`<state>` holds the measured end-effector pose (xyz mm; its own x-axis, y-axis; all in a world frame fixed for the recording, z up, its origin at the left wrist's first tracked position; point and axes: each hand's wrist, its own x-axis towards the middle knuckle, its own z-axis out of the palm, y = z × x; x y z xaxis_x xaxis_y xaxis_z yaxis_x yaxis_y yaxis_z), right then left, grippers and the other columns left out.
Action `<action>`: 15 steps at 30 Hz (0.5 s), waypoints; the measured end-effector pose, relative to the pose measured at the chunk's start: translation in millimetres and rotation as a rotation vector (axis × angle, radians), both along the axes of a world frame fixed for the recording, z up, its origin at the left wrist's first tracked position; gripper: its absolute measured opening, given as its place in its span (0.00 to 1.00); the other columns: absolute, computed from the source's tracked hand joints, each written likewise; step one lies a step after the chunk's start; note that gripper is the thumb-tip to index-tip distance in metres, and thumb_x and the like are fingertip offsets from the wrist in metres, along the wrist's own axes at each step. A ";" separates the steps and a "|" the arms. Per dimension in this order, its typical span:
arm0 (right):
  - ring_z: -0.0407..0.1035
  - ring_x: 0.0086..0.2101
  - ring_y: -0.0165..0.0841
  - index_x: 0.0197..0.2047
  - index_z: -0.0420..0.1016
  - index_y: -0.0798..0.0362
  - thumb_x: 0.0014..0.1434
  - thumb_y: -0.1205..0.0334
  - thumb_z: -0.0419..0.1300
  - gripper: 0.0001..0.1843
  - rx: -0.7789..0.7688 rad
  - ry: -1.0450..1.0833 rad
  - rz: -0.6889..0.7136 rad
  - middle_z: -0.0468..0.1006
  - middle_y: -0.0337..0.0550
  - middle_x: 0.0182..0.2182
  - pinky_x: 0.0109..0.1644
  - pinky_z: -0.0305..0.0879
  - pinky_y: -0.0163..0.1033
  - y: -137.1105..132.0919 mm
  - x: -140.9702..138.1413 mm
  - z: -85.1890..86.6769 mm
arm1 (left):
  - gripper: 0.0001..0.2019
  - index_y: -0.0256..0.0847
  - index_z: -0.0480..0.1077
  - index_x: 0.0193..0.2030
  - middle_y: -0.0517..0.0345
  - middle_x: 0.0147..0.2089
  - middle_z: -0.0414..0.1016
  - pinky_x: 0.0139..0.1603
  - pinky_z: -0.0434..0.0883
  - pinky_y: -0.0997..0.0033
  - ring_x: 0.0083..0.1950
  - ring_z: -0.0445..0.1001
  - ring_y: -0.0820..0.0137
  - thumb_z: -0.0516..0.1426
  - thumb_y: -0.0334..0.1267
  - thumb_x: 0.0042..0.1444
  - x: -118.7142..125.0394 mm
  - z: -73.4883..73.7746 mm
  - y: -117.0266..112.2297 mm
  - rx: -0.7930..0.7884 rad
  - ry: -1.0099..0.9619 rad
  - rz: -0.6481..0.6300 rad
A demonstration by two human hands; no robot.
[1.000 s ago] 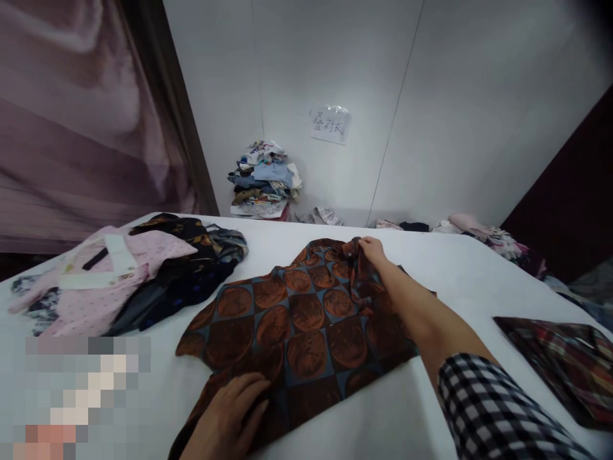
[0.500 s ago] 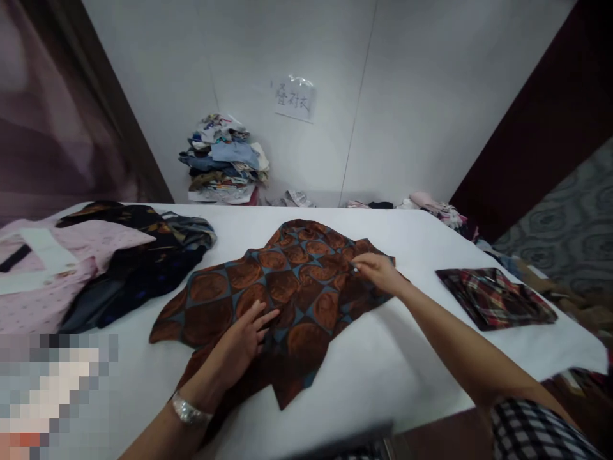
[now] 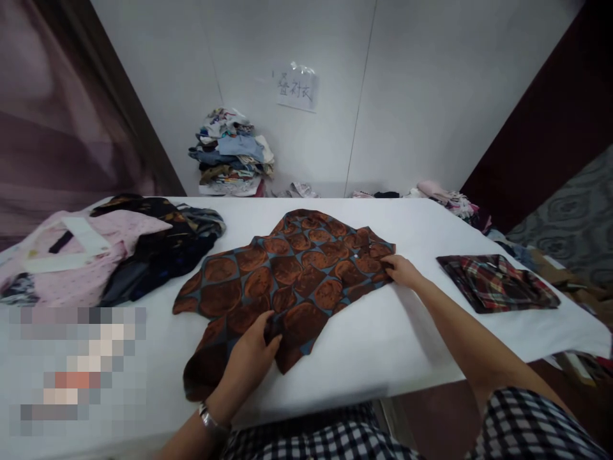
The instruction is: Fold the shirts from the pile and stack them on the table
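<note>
The right hand [image 3: 401,271] pinches the edge of a brown-and-blue patterned button shirt [image 3: 292,255] between thumb and fingers. The shirt lies rumpled on the white-covered table [image 3: 354,364], spreading leftward from that grip and passing under the left hand [image 3: 256,348]. The left thumb and forefinger stand a little apart around a dark fold; whether they are closed on cloth I cannot tell, as the fold is in shadow.

A pull by the right hand alone could skew the shirt, since the left may have no firm hold. The fabric looks thin and slippery, so creases between the two hands could set into a crooked fold. The loose flap just left of the left wrist could curl under if that forearm drags over it, or catch on the silver bracelet [image 3: 207,414]. A wide sweep outward from the right grip could knock the folded plaid shirt [image 3: 502,284], which lies well apart to its right.
</note>
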<state>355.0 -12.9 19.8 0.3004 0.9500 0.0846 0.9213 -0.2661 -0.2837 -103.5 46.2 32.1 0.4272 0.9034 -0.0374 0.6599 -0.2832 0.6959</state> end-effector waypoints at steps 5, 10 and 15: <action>0.69 0.51 0.39 0.51 0.78 0.50 0.56 0.67 0.56 0.20 0.009 0.035 -0.071 0.78 0.45 0.51 0.58 0.62 0.42 -11.8 8.5 -13.5 | 0.20 0.41 0.71 0.49 0.54 0.42 0.79 0.44 0.75 0.64 0.42 0.78 0.64 0.59 0.38 0.46 2.3 44.6 26.0 -0.222 -0.461 0.154; 0.69 0.53 0.39 0.55 0.75 0.51 0.57 0.64 0.56 0.22 0.028 0.033 -0.168 0.75 0.46 0.54 0.57 0.63 0.41 -17.4 6.3 -15.4 | 0.26 0.43 0.70 0.54 0.57 0.41 0.80 0.37 0.76 0.69 0.37 0.78 0.67 0.60 0.32 0.44 -16.6 53.5 54.4 -0.250 -0.470 0.316; 0.69 0.52 0.40 0.51 0.78 0.51 0.58 0.63 0.54 0.19 0.035 -0.045 -0.234 0.77 0.46 0.52 0.55 0.63 0.40 -18.3 3.4 -20.1 | 0.20 0.39 0.74 0.47 0.52 0.42 0.81 0.48 0.74 0.62 0.43 0.79 0.62 0.59 0.33 0.44 -43.1 5.9 59.0 -0.191 -0.182 0.332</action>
<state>358.4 -31.1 -0.4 0.5075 0.8512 0.1341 0.8474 -0.4648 -0.2566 -146.6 105.2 38.0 0.1294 0.9772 -0.1683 0.5551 0.0693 0.8289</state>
